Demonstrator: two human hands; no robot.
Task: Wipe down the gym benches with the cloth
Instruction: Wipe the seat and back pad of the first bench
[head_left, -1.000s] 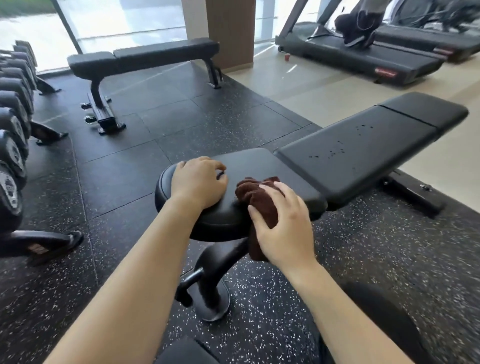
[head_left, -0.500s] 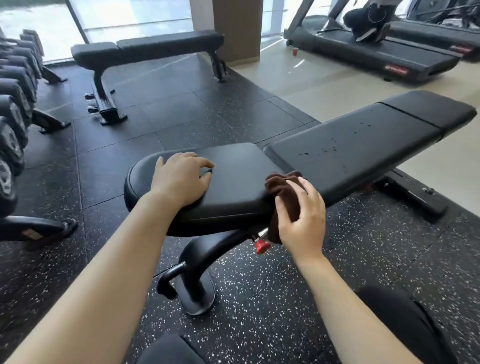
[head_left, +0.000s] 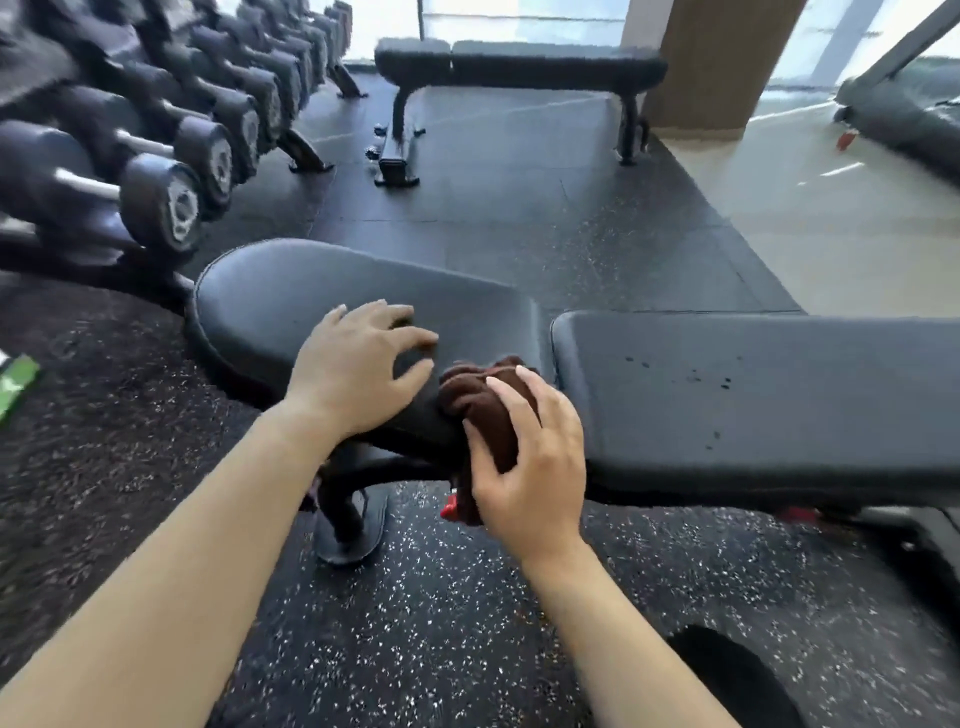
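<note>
A black padded gym bench fills the middle of the view, with a rounded seat pad (head_left: 311, 296) on the left and a long back pad (head_left: 753, 395) on the right, dotted with dark droplets. My right hand (head_left: 530, 462) grips a bunched dark brown cloth (head_left: 483, 400) against the seat pad's near edge, next to the gap between the pads. My left hand (head_left: 358, 369) rests on the seat pad just left of the cloth, fingers spread and slightly bent. A second flat black bench (head_left: 519, 65) stands further back.
A rack of black dumbbells (head_left: 156, 150) lines the left side. The bench's foot (head_left: 353, 530) stands on speckled rubber floor. A wooden pillar (head_left: 722, 62) and a treadmill (head_left: 904, 119) are at the back right. A green object (head_left: 18, 382) shows at the left edge.
The view has swung left, bringing the dumbbell rack in. My right hand with the cloth has slid back along the seat pad's near edge, close to my left hand.
</note>
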